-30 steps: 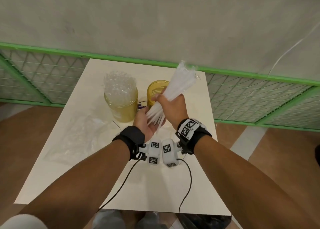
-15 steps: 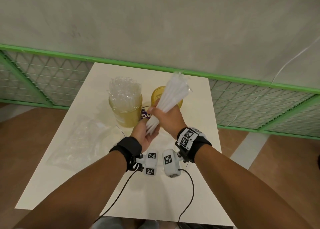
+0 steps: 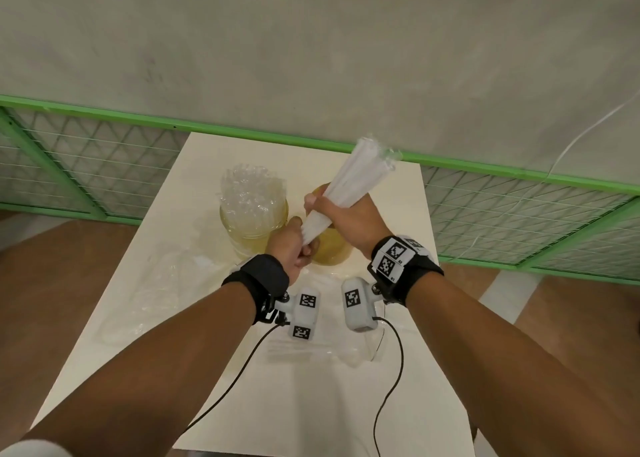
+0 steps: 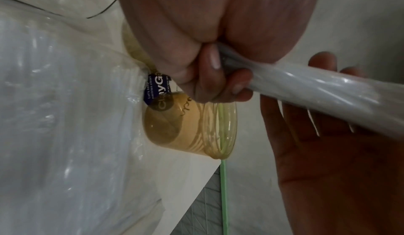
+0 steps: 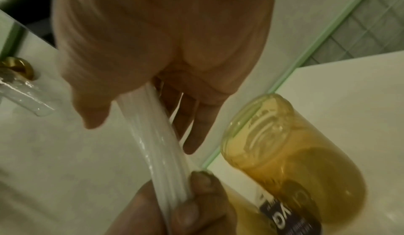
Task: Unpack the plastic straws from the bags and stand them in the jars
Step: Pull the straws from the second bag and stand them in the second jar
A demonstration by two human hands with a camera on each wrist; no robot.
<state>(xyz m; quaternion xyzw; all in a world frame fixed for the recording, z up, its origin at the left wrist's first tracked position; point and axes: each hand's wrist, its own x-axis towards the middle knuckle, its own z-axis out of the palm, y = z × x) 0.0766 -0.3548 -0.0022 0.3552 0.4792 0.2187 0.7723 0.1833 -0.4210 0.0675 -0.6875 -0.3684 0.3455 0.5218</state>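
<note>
A bundle of white straws (image 3: 356, 176) in a clear bag slants up to the right above the table. My right hand (image 3: 349, 221) grips its middle between thumb and fingers. My left hand (image 3: 294, 245) pinches the bag's twisted lower end (image 4: 225, 61), with the fingers curled. Right behind the hands stands an empty amber jar (image 3: 332, 252), its open mouth showing in the right wrist view (image 5: 258, 126). To its left, a second amber jar (image 3: 252, 238) is packed with clear straws (image 3: 252, 193).
Crumpled clear bags lie on the white table (image 3: 311, 404), one at the left (image 3: 156, 283) and one near the front under the wrists (image 3: 311, 349). A green mesh fence (image 3: 519, 221) runs behind the table's far edge. Wrist cables trail toward me.
Both hands moved forward with the bundle, up to the empty jar. My left hand went from lying cupped under the straw ends to pinching the bag's lower end.
</note>
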